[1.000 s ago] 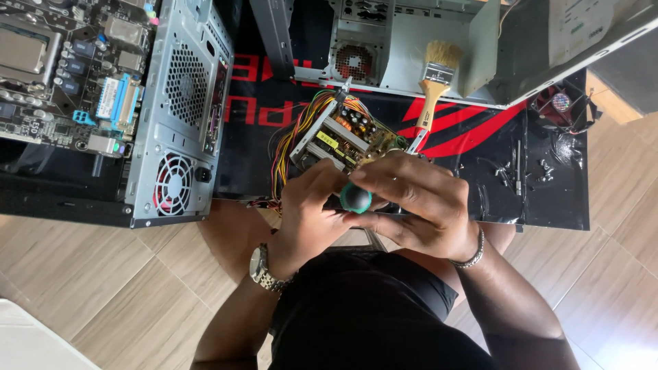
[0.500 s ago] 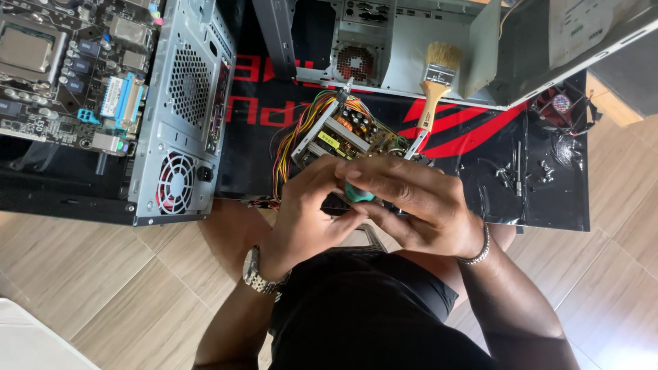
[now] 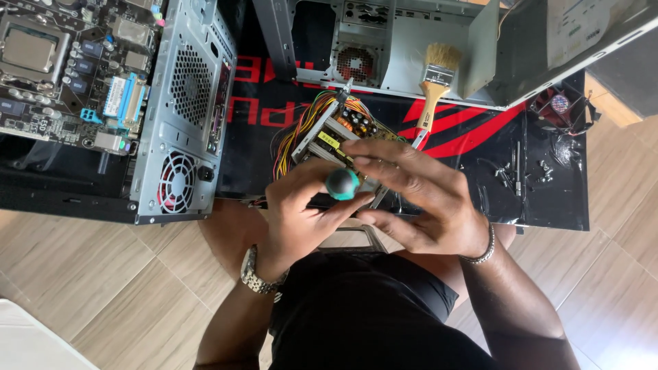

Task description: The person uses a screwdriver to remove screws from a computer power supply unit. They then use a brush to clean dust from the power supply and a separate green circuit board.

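A screwdriver with a green round handle end (image 3: 342, 183) stands between my two hands, pointing down into an opened power supply unit (image 3: 336, 130) with yellow, red and orange wires. My left hand (image 3: 301, 212) wraps around the screwdriver handle from the left. My right hand (image 3: 418, 199) lies over the unit with fingers stretched toward the handle, touching it. The screwdriver's shaft and tip are hidden behind my hands.
An open computer case (image 3: 175, 116) with a motherboard (image 3: 62, 75) lies at the left. A second metal case (image 3: 411, 48) stands behind, with a paintbrush (image 3: 433, 89) leaning by it. Loose screws (image 3: 528, 171) and a small fan (image 3: 558, 106) lie on the black and red mat (image 3: 260, 116).
My right hand's fingers have spread out over the unit, uncovering the green handle end. My left hand has shifted slightly on the handle.
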